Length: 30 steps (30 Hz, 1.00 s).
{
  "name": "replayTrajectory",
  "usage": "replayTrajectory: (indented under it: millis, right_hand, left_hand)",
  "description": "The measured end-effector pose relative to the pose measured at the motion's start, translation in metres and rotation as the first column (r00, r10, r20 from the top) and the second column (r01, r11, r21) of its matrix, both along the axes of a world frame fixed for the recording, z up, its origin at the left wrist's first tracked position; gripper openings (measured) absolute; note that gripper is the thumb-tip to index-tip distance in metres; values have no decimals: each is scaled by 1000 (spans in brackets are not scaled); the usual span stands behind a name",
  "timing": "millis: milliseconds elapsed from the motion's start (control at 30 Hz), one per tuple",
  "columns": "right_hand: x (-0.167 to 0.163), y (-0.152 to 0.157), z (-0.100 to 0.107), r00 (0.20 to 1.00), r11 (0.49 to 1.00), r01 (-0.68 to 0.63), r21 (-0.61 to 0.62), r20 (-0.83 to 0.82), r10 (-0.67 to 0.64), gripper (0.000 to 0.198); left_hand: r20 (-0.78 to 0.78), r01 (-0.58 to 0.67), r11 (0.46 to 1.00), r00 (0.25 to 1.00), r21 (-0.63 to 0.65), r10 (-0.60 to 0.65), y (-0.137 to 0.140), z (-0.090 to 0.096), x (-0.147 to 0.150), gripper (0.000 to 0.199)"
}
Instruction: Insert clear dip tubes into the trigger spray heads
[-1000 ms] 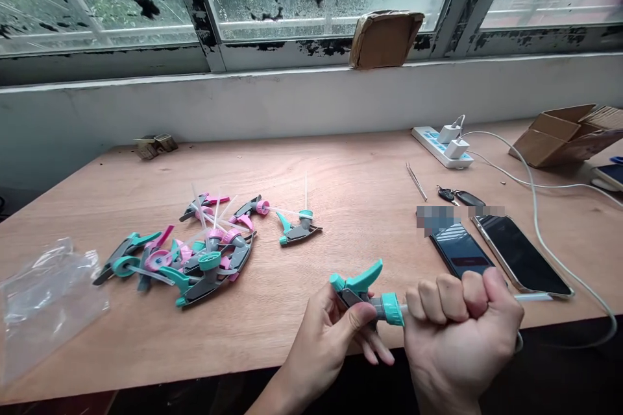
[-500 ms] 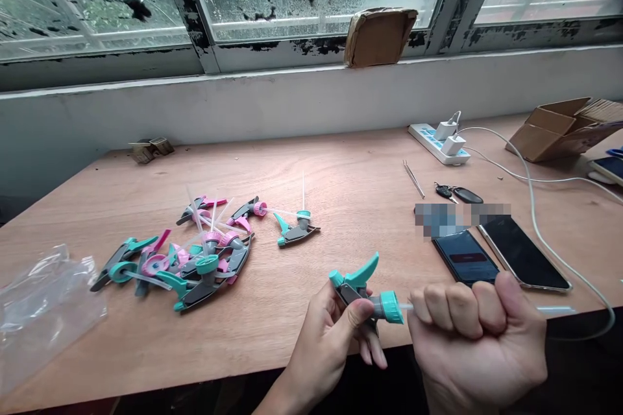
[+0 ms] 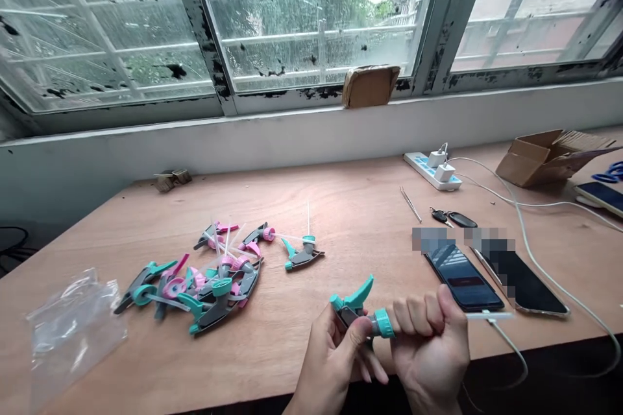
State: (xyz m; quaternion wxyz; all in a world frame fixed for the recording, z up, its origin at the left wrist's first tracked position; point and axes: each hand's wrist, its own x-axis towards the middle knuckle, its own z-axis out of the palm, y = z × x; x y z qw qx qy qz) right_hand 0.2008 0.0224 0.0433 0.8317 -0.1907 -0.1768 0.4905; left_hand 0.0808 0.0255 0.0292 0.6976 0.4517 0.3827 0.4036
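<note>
My left hand (image 3: 335, 353) is closed around the grey body of a trigger sprayer head (image 3: 360, 311), its teal trigger up and its teal collar facing right. My right hand (image 3: 428, 343) makes a fist right against the collar. A thin, clear dip tube (image 3: 491, 316) runs through that fist and sticks out on its right side; the stretch at the collar is hidden. To the left on the table lies a jumbled pile of teal and pink sprayer heads (image 3: 219, 292), several with tubes attached. One teal sprayer head (image 3: 304, 253) lies apart, its tube pointing up.
A clear plastic bag (image 3: 73, 337) lies at the left. On the right are two phones (image 3: 467, 279), keys (image 3: 452, 217), tweezers (image 3: 411, 205), a power strip (image 3: 431, 172) with white cables, and an open cardboard box (image 3: 540, 159). The table's front edge runs beneath my hands.
My right fist has moved left along with the tube, closing the gap to the collar where the tube showed before. My left hand keeps its hold. The camera view has tilted up.
</note>
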Motion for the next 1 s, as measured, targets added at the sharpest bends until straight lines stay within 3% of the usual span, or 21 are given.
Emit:
replayTrajectory:
  millis: [133,267,367,433,467,567,633,767,1000]
  right_hand:
    - [9,-8,-5,995,999,-42,0,96,42,40]
    - [20,-18,-14,975,987,92,-134,214,-62,42]
    - [36,-25,-24,885,948,260,-182,439,-158,51]
    - [54,-29,-33,706,884,447,-136,660,-255,58]
    - [65,-30,-38,560,832,549,-82,774,-293,59]
    - [102,-30,-56,-48,642,738,207,966,-256,43]
    - [123,-26,-66,-251,545,791,278,960,-126,52]
    - [142,-19,-80,-378,531,799,282,923,78,80]
    - [140,-20,-81,-403,540,790,289,909,104,81]
  left_hand:
    - [1,-46,999,999,14,46,-5,5,-3,45]
    - [7,-193,981,981,-11,193,-5,9,-20,47]
    - [42,-337,941,941,0,337,-1,14,-42,46]
    - [76,-409,912,911,25,406,4,18,-58,41]
    - [86,-434,900,899,32,430,6,20,-64,38]
    - [81,-462,886,885,32,459,13,25,-76,32]
    - [51,-442,897,896,13,441,15,26,-78,35]
    - [-37,-398,918,917,-3,397,14,29,-73,39]
    - [-75,-365,924,924,114,375,8,22,-70,40]
